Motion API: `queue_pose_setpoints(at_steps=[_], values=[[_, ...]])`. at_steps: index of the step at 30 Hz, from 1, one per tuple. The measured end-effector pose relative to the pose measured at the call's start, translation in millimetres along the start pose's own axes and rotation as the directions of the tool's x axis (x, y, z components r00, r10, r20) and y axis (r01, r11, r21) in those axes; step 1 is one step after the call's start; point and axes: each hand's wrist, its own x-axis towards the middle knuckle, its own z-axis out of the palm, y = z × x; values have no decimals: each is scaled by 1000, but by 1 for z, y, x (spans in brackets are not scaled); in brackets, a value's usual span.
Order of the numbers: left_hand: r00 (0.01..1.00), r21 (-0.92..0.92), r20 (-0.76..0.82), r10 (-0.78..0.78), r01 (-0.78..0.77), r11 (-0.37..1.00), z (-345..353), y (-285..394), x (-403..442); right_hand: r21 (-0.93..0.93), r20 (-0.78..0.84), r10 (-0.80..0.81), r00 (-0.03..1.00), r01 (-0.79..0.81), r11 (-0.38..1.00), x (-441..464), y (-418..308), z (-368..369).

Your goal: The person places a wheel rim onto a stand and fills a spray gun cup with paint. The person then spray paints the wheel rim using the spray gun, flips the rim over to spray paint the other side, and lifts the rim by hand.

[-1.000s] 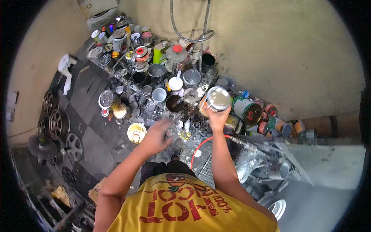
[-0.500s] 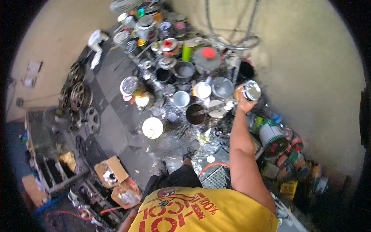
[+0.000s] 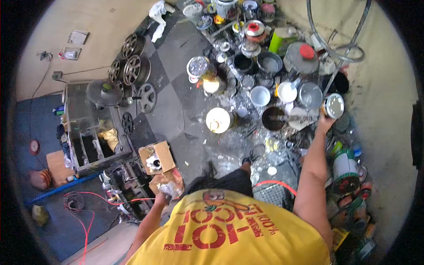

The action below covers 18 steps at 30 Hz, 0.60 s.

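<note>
My right hand (image 3: 326,123) is closed around a shiny-topped can (image 3: 334,106), fingers wrapped low on its side and its top facing up toward me. The can is at the far right edge of the clutter, between a grey bucket (image 3: 310,95) and the wall (image 3: 388,110). The bucket's rim is just beside it, leaving only a narrow gap on that side; toward the wall there is a little more room. A looped grey hose (image 3: 353,54) hangs just beyond. I cannot tell whether the can's base touches anything.

Nearer me, a pale flat lid (image 3: 302,118) lies beside my wrist, then a tin with a dark inside (image 3: 274,118). A white-and-green can (image 3: 345,170) crowds the outer side of my forearm.

My left hand (image 3: 162,198) is low at my side, over brown cardboard with clear plastic, near an open box (image 3: 165,157); I cannot tell whether its fingers are open or curled. The widest room is the tiled floor (image 3: 170,112), running between the wheels (image 3: 137,70) and a bright-topped tin (image 3: 219,120).
</note>
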Motion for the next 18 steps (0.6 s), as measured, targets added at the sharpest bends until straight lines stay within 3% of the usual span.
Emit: queue_pose_setpoints(at_steps=[1, 4, 5, 7, 8, 9, 10, 12, 13, 14, 15, 16, 17, 18], values=[[997, 35, 64, -48, 46, 998, -13, 16, 9, -71, -71, 87, 994, -92, 993, -2, 3, -1], [948, -1, -194, 251, -256, 967, -42, 43, 50, -214, -206, -42, 978, -3, 977, -7, 23, -8], [942, 157, -97, 322, -305, 939, -65, 66, 66, -332, -400, 109, 910, -255, 908, -13, 12, -12], [886, 423, 100, 452, -449, 787, -118, 121, 95, -387, -605, 202, 770, -506, 771, -29, -16, -16], [955, 71, 56, 293, -296, 952, -129, 142, 120, -198, -676, 260, 689, -510, 837, -43, -37, -11], [926, 80, 19, 378, -378, 922, -137, 161, 148, -5, -729, 325, 603, -479, 878, -60, -60, -3], [887, 92, -13, 462, -460, 883, -144, 183, 174, 6, -708, 262, 656, -366, 931, -83, -87, 9], [813, 112, 48, 580, -581, 806, -183, 250, 194, 202, -522, 279, 806, -201, 959, -140, -106, 19], [774, 160, 103, 624, -632, 758, -176, 266, 235, 216, -397, 295, 869, -223, 950, -186, -164, 44], [729, 205, 164, 665, -684, 700, -164, 279, 275, 90, -162, 215, 963, -202, 975, -229, -180, 49], [670, 107, 163, 725, -742, 662, -159, 297, 299, -81, -69, 193, 979, -198, 977, -282, -225, 69], [605, 8, 160, 780, -791, 612, -155, 313, 321, -266, 68, 169, 983, -145, 953, -343, -214, 58], [561, 11, 199, 803, -821, 571, -144, 323, 350, -463, 28, 319, 947, -271, 844, -399, -253, 78], [606, -60, 203, 769, -777, 627, -124, 330, 380, -612, 131, 470, 873, -302, 731, -461, -262, 68]])
